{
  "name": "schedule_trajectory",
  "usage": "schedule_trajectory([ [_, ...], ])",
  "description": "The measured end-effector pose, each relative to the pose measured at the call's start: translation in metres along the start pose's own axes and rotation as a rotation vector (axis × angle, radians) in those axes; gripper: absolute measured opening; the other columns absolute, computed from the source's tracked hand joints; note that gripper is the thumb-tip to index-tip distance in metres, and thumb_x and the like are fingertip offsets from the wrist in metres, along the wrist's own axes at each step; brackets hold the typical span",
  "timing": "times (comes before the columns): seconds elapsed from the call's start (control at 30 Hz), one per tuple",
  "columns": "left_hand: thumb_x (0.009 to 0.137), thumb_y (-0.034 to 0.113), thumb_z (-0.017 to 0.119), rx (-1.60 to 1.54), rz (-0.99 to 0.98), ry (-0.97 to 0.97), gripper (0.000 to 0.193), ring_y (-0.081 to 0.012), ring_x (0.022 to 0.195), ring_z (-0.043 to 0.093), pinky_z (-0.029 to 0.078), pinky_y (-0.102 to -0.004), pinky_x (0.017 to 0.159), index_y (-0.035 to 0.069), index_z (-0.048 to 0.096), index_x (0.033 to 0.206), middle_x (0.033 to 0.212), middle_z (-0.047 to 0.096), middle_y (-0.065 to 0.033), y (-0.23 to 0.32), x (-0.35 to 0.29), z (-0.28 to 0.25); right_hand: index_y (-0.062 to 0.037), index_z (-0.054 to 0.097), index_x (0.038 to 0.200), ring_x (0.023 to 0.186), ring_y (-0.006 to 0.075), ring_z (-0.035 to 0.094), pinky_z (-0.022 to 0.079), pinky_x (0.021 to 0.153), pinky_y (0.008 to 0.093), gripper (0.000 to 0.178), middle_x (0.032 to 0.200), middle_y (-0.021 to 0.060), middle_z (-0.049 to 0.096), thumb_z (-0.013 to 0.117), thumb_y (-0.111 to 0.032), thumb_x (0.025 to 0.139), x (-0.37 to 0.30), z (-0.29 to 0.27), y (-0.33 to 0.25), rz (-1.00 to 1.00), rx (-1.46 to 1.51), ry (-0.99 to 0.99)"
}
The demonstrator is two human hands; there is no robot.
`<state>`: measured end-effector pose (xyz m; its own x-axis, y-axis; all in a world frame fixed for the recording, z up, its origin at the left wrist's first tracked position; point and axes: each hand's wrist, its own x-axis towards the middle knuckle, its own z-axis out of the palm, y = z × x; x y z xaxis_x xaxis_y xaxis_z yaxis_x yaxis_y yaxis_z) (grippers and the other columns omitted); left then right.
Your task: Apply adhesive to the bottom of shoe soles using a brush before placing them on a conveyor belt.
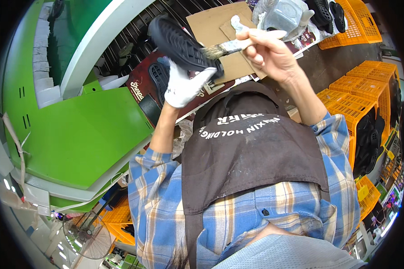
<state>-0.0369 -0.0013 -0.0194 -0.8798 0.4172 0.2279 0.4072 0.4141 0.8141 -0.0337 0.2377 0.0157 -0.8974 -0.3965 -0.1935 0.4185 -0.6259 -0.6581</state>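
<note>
My left hand (186,85), in a white glove, grips a black shoe sole (177,45) by its near end and holds it tilted above the bench. Bare and raised to the right, my right hand (269,51) pinches the pale handle of a paintbrush (215,51). The brush's bristles meet the near right part of the sole, or lie just over it. Beneath the left hand, another black sole (159,77) rests on a dark red printed board. Brown cardboard (202,22) lies behind the brush.
A cloudy plastic container (283,15) stands at the back, with black soles (321,13) beside it. Orange crates (354,27) line the right side, some holding black soles. To the left is a green machine (76,139) with a white curved frame (87,49). A fan (87,233) stands lower left.
</note>
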Motion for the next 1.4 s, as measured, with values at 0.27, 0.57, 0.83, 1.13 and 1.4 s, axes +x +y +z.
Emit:
schedule_trajectory([
  [0.27,0.094,0.047,0.032,-1.605,-0.577,-0.192,0.059,-0.0279,0.092,0.061,0.051,-0.0367,0.081,-0.003,0.042,0.125,0.108,0.057,-0.0228,0.009,-0.024,0.003,0.0032,0.064,0.1,0.06,0.008,0.05,0.041,0.053,0.0212,0.024,0.071,0.0042,0.057,0.058,-0.015,0.086,0.021,-0.015,-0.005,-0.097,-0.767,-0.23],
  [0.57,0.096,0.034,0.034,-1.5,-0.556,0.084,0.042,-0.0215,0.09,0.061,0.049,-0.0323,0.082,0.003,0.045,0.123,0.104,0.06,-0.0132,-0.005,-0.029,0.002,-0.0022,0.064,0.097,0.067,0.0244,0.055,0.045,0.06,0.0335,0.02,0.075,0.0096,0.057,0.064,-0.003,0.077,0.005,0.042,0.018,-0.566,-1.216,-0.465],
  [0.83,0.092,0.046,0.036,-1.308,-0.141,0.18,0.058,-0.035,0.091,0.058,0.052,-0.0416,0.071,-0.005,0.044,0.12,0.104,0.056,-0.0267,0.026,0.011,-0.141,0.0047,0.063,0.099,0.066,0.0112,0.052,0.042,0.057,0.0212,0.026,0.078,0.0065,0.054,0.061,-0.017,0.084,-0.007,0.017,-0.009,-0.349,-0.67,-0.048],
  [1.13,0.09,0.032,0.045,-1.048,-0.203,1.339,0.047,-0.034,0.093,0.054,0.047,-0.0514,0.086,-0.002,0.038,0.122,0.103,0.05,-0.0207,-0.117,0.009,-0.308,0.0047,0.064,0.097,0.061,0.0083,0.049,0.04,0.055,0.0234,0.02,0.071,0.0049,0.058,0.055,-0.006,0.083,0.007,-0.003,0.014,-0.363,-0.967,-0.115],
  [1.4,0.067,0.063,0.065,0.462,-0.788,0.541,0.095,-0.0321,0.113,0.049,0.036,-0.0386,0.099,-0.005,0.039,0.129,0.118,0.052,-0.0246,-0.115,-0.033,-0.063,0.0032,0.065,0.1,0.06,0.0066,0.049,0.04,0.055,0.0205,0.023,0.077,0.0043,0.06,0.058,-0.014,0.086,-0.018,-0.04,0.017,-0.273,-1.0,0.158],
])
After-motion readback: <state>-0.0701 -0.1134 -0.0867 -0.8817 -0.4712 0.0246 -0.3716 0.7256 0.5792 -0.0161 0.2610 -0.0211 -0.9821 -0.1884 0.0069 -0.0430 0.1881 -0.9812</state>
